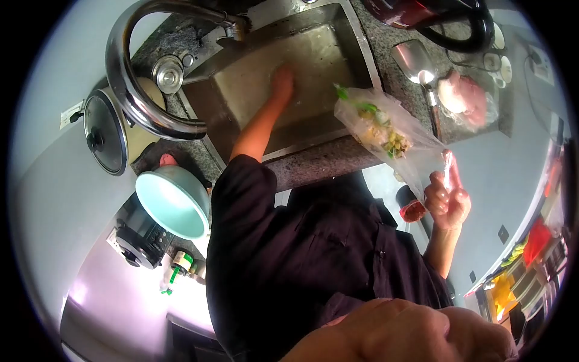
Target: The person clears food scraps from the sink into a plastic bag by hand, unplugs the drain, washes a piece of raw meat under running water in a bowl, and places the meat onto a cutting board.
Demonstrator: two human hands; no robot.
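A speckled stone worktop (307,171) surrounds the sink (353,54), which holds cloudy water. The right hand (445,199) pinches the tapered end of a clear bag (386,130) of food bits beside the sink's near right corner; a loosened pinch or torn plastic could spill them. The left hand (282,83) is in the sink, fingers indistinct. Counted: one bag, one sink, one faucet (145,108), one turner (413,60), one blue basin (172,202).

L hand (283,83) & R hand (445,204), 2 tot. by my count here, 1 s/s sink (365,45), 1 chrome tap (123,84), 1 handheld clear bag (386,130), 1 bagged pink lump (461,96), 1 metal turner (413,59), 1 dk-red kettle (416,11), 1 aqua basin (172,202), 2 lidded pots (105,130)
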